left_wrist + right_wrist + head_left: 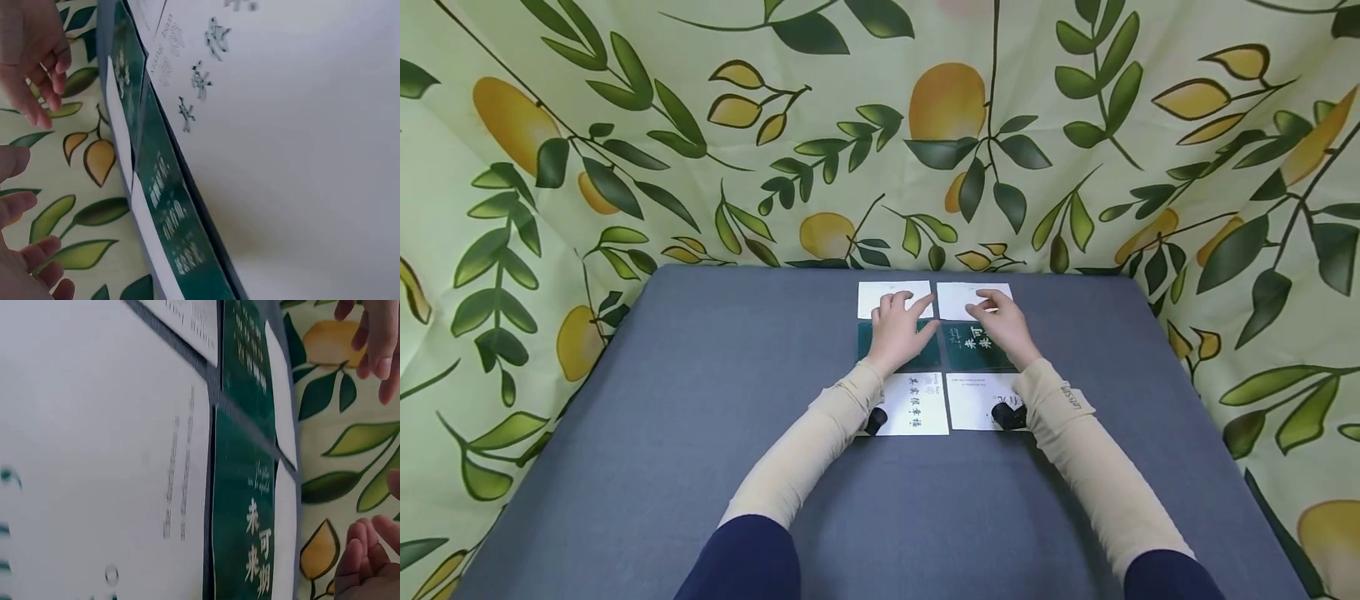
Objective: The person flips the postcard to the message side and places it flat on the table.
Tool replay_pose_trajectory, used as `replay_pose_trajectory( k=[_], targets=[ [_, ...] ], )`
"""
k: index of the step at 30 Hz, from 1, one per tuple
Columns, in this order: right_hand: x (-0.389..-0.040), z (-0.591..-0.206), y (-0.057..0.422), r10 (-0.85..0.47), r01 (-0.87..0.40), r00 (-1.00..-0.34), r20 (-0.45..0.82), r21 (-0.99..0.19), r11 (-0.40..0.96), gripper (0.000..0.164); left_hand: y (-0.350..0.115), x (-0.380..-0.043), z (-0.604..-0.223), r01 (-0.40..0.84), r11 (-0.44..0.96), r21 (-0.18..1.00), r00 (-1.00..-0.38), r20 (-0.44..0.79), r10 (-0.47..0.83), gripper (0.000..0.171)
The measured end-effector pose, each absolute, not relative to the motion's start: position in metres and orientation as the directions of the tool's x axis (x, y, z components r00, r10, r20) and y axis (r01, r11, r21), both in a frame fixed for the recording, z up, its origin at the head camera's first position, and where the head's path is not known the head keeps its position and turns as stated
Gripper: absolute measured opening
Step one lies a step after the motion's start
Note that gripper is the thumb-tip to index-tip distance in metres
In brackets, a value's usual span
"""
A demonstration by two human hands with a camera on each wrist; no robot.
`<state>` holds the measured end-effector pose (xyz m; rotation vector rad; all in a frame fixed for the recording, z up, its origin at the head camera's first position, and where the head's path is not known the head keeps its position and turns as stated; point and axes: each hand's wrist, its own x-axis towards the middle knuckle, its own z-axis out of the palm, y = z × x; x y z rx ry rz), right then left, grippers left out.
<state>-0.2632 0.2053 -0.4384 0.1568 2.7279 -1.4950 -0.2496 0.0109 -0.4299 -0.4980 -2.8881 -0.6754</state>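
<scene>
Several cards lie in two columns on the table: plain white ones at the back, green ones in the middle and white ones with writing in front. My left hand is over the left green card, its fingers spread toward the left back card. My right hand is over the right green card, fingers loosely bent and reaching over the right back card. Both hands look empty. My forearms pass over the left front card and the right front card, partly hiding them.
The cards rest on a grey-blue tablecloth. Behind and beside the table hangs a curtain printed with fruit and leaves. Small black devices show under the wrists, over the front cards.
</scene>
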Motion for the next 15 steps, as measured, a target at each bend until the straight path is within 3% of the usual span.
replay_pose_trajectory(
  k=[8, 15],
  targets=[
    [-0.251, -0.447, 0.180, -0.071, 0.120, -0.981, -0.182, -0.848, 0.517, 0.063, -0.014, -0.236, -0.443, 0.267, 0.814, 0.516, -0.963, 0.165, 0.212, 0.053],
    [-0.244, -0.453, 0.165, -0.183, 0.128, -0.948, -0.261, -0.838, 0.530, 0.073, -0.032, -0.231, -0.454, 0.150, 0.777, 0.611, -0.987, 0.042, 0.157, 0.062]
  ],
)
